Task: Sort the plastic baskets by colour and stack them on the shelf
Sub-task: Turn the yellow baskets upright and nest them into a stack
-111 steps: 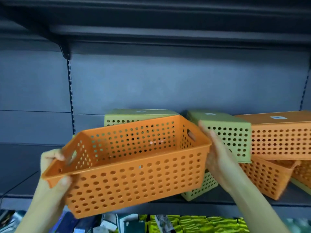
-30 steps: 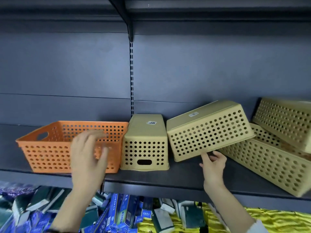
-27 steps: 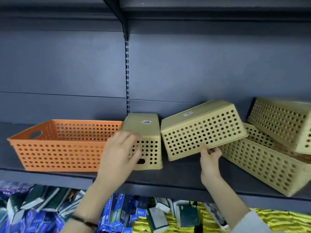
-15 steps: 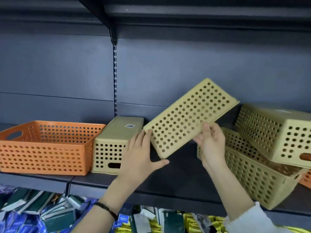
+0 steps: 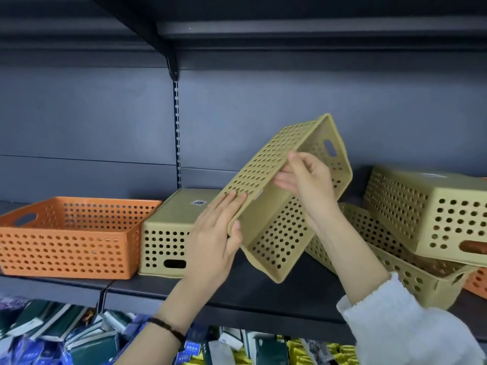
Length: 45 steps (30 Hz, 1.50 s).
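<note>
I hold a yellow-green perforated basket point(image 5: 279, 233) tilted in the air above the dark shelf point(image 5: 263, 293), its open side turned toward me. My left hand point(image 5: 216, 233) grips its lower left rim. My right hand point(image 5: 308, 177) grips its upper long rim. An orange basket point(image 5: 66, 246) stands upright on the shelf at the left. Beside it a yellow-green basket point(image 5: 168, 233) lies upside down with a label on its bottom. At the right, an upside-down yellow-green basket point(image 5: 432, 214) rests on another tilted one point(image 5: 395, 262).
An orange basket point(image 5: 477, 283) peeks out at the far right edge under the pile. A shelf bracket point(image 5: 171, 67) and slotted upright run down the back panel. Below the shelf lie several packaged goods point(image 5: 79, 338). An upper shelf hangs overhead.
Both hands lifted the yellow-green basket off the shelf and turned it from bottom-up so its opening faces me. My left hand came over from the orange basket.
</note>
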Tool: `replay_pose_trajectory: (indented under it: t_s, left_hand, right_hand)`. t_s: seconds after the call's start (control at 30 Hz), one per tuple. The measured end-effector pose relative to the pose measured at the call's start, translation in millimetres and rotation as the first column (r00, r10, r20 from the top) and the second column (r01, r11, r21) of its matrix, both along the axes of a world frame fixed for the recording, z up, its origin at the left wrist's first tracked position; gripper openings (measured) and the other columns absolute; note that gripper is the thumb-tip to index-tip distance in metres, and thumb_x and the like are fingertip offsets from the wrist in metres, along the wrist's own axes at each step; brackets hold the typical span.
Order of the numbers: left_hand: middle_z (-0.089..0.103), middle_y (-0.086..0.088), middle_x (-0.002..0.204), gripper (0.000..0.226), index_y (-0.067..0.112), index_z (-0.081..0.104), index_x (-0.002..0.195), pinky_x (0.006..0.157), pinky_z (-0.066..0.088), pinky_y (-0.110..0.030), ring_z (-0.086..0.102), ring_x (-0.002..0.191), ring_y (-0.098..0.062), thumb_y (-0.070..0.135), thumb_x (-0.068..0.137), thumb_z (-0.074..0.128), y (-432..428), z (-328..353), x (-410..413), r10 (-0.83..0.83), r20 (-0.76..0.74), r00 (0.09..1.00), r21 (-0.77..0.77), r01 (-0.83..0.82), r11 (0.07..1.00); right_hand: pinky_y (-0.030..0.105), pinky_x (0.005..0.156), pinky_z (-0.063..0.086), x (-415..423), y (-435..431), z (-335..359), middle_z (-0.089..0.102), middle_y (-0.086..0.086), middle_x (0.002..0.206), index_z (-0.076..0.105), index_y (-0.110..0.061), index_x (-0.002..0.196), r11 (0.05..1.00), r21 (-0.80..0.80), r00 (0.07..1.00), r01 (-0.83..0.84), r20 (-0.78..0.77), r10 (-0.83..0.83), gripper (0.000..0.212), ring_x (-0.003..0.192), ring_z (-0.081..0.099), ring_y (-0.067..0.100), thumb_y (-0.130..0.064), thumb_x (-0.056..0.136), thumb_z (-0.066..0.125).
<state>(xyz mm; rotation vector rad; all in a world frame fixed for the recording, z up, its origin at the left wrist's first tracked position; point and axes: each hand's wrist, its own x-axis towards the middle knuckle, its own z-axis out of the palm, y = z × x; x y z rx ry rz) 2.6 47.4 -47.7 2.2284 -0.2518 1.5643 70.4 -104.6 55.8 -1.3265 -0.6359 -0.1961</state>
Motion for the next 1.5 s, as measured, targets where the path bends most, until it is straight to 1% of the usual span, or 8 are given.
replay_pose_trajectory:
  t_s: [0.13, 0.3, 0.57, 0.73, 0.97, 1.2, 1.33, 1.5]
  left_hand:
    - [0.070, 0.004, 0.117, 0.048, 0.022, 0.059, 0.133, 0.078, 0.041, -0.007, 0.063, 0.098, -0.008, 0.036, 0.101, 0.025, -15.2, -4.0, 2.0, -0.008, -0.067, 0.998, -0.326, -0.014, 0.945]
    - [0.061, 0.013, 0.073, 0.034, 0.021, 0.062, 0.116, 0.061, 0.036, -0.005, 0.056, 0.070, 0.010, 0.020, 0.103, 0.030, -25.5, -9.9, -2.3, -0.026, -0.081, 0.996, -0.637, -0.032, 0.770]
    - [0.063, 0.004, 0.086, 0.044, 0.019, 0.063, 0.098, 0.091, 0.043, -0.044, 0.056, 0.086, -0.020, 0.044, 0.087, 0.028, -31.1, -36.2, -2.1, -0.148, -0.139, 0.979, -0.845, -0.040, 0.533]
    - [0.062, 0.016, 0.086, 0.044, 0.030, 0.066, 0.099, 0.092, 0.041, -0.040, 0.057, 0.091, -0.014, 0.056, 0.083, 0.035, -26.8, -38.5, -12.4, -0.209, -0.222, 0.952, -0.835, -0.075, 0.544]
    - [0.069, 0.005, 0.095, 0.049, 0.023, 0.065, 0.104, 0.089, 0.048, -0.041, 0.062, 0.101, -0.024, 0.064, 0.091, 0.039, -10.0, -30.2, -11.9, -0.213, -0.433, 0.876, -0.672, -0.156, 0.724]
    - [0.063, -0.001, 0.129, 0.046, 0.020, 0.055, 0.131, 0.091, 0.047, -0.040, 0.056, 0.116, -0.025, 0.042, 0.090, 0.051, 11.6, -5.0, -13.5, 0.131, -0.428, 0.894, -0.086, -0.185, 0.979]
    - [0.071, -0.004, 0.117, 0.045, 0.019, 0.073, 0.104, 0.096, 0.047, -0.044, 0.060, 0.119, -0.026, 0.045, 0.083, 0.042, -9.6, 19.4, -10.2, 0.330, -0.323, 0.887, 0.441, -0.167, 0.882]
    - [0.072, -0.005, 0.113, 0.040, 0.020, 0.075, 0.102, 0.091, 0.050, -0.043, 0.064, 0.113, -0.027, 0.046, 0.076, 0.061, -80.9, 26.5, -4.2, 0.293, -0.257, 0.921, 0.571, -0.101, 0.815]
  right_hand:
    - [0.029, 0.095, 0.054, -9.3, -6.3, -26.3, 0.066, 0.001, 0.122, 0.056, -0.020, 0.127, 0.990, -0.102, 0.993, -0.096, 0.055, 0.102, 0.030, 0.104, 0.070, 0.011, -0.032, 0.102, 0.043]
    - [0.015, 0.115, 0.012, -5.7, -43.1, -104.8, 0.039, -0.017, 0.145, 0.057, -0.027, 0.130, 0.784, -0.262, 0.799, 0.563, 0.415, -0.435, 0.032, 0.142, 0.027, 0.005, -0.032, 0.102, 0.044]
    - [-0.004, 0.085, 0.025, -12.4, -38.7, -131.1, 0.024, -0.049, 0.127, 0.015, -0.054, 0.144, 0.971, -0.240, 0.982, -0.020, -0.185, -0.026, 0.045, 0.102, 0.034, -0.036, -0.040, 0.104, 0.029]
    - [0.026, 0.115, 0.014, 1.8, -44.8, -122.5, 0.017, -0.029, 0.154, 0.014, -0.044, 0.152, 0.950, -0.305, 0.976, -0.059, -0.218, -0.010, 0.054, 0.136, 0.021, -0.010, -0.053, 0.100, 0.027]
    - [0.041, 0.120, 0.019, 15.1, -43.7, -113.9, 0.031, -0.016, 0.156, 0.031, -0.037, 0.149, 0.916, -0.402, 0.955, -0.009, -0.275, -0.111, 0.059, 0.145, 0.028, 0.011, -0.063, 0.096, 0.034]
    - [0.020, 0.096, 0.033, 2.8, -62.6, -94.0, 0.060, -0.004, 0.133, 0.060, -0.020, 0.131, 0.681, -0.628, 0.925, 0.378, 0.293, -0.244, 0.034, 0.122, 0.051, 0.008, -0.030, 0.102, 0.044]
    - [0.036, 0.104, 0.044, -9.3, -92.8, -89.8, 0.059, -0.001, 0.137, 0.061, -0.022, 0.129, 0.440, -0.651, 0.770, 0.618, 0.615, -0.171, 0.034, 0.128, 0.051, 0.019, -0.027, 0.095, 0.056]
    - [0.038, 0.107, 0.036, -17.4, -163.6, -89.5, 0.061, 0.005, 0.132, 0.063, -0.019, 0.125, 0.324, -0.507, 0.565, 0.799, 0.817, -0.114, 0.044, 0.131, 0.050, 0.028, -0.021, 0.082, 0.073]
